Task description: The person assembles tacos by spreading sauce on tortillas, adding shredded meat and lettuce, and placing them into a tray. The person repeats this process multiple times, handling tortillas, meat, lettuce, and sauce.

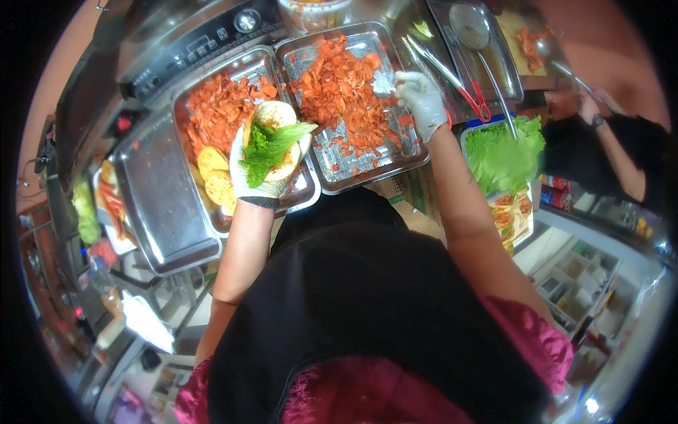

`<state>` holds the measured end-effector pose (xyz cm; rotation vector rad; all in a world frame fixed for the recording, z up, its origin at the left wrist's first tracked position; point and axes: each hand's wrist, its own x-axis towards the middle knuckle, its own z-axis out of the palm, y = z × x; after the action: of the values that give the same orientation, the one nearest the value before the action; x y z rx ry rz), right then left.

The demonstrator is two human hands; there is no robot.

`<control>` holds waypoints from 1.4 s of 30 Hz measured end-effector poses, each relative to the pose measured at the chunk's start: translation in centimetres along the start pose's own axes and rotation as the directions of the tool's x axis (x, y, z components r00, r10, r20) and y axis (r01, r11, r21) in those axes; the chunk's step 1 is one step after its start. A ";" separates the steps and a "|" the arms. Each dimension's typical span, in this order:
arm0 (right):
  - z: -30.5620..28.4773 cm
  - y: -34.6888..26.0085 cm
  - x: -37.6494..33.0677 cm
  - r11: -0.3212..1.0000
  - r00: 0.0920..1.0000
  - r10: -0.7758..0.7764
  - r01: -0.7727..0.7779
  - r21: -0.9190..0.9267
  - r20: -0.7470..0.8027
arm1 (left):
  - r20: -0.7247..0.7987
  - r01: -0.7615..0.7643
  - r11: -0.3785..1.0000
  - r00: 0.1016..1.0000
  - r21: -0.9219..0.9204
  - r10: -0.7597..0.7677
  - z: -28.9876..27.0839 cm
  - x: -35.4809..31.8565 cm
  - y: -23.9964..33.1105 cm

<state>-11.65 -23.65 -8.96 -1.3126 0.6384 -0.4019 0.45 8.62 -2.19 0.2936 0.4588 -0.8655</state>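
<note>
My left hand, in a pale glove, is closed around a split bread bun. Green lettuce leaves lie across the bun's open face. It is held above the left tray, which carries orange-red chopped meat and yellow round slices. My right hand, gloved too, hovers at the right rim of the second tray, beside more chopped meat. Its fingers are loosely bent and apart, and nothing shows in them.
Red-handled tongs and a long-handled strainer lie beyond my right hand. Lettuce fills a container at the right. A bare metal tray stands at the left. Another person's arm works at the far right.
</note>
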 end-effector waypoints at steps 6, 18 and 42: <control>-2.0 0.1 0.3 0.999 0.995 -0.039 0.036 -0.031 -0.092 | -0.012 0.018 1.000 1.000 -0.014 -0.019 0.0 -0.1 0.1; 3.4 0.9 -3.9 0.424 0.990 0.136 -0.021 -0.905 0.040 | -0.019 0.032 0.999 0.999 -0.035 -0.032 -0.1 -0.4 -0.1; 5.0 1.4 -5.8 0.960 0.964 0.259 -0.250 -0.126 0.059 | 0.081 0.024 0.999 0.996 -0.021 -0.022 -1.8 0.1 0.1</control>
<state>-13.03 -16.02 -8.56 -1.3301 0.7667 -0.1052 0.05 9.41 -3.81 0.2325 0.3969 -0.8913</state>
